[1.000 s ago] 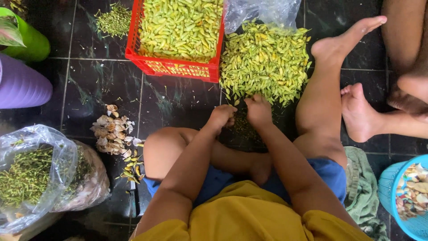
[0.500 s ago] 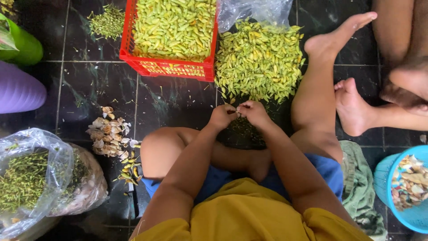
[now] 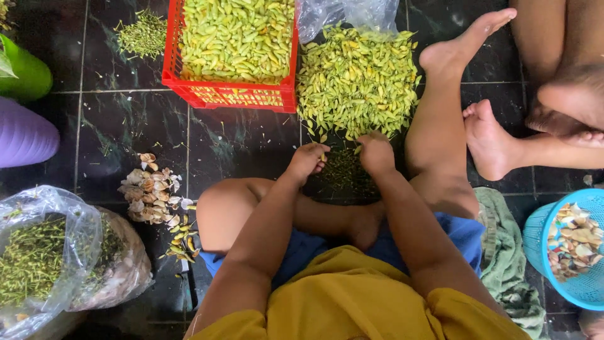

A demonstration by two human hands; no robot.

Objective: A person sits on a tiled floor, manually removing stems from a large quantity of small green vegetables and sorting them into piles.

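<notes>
I sit on a dark tiled floor with legs folded. My left hand pinches a small yellow-green flower bud between its fingers. My right hand is closed, resting at the near edge of a loose heap of yellow-green buds; what it grips is hidden. Between and under my hands lies a small dark-green pile of plucked stems. A red plastic crate full of the same buds stands just beyond, to the left of the heap.
A clear bag of green stems lies at lower left, pale petals beside my left knee. A blue basket of petals sits at right. Another person's feet rest at right. Purple and green containers stand far left.
My hands have drawn slightly apart and shifted toward the heap's edge; the left hand now shows a bud at its fingertips. The view has drifted a little.
</notes>
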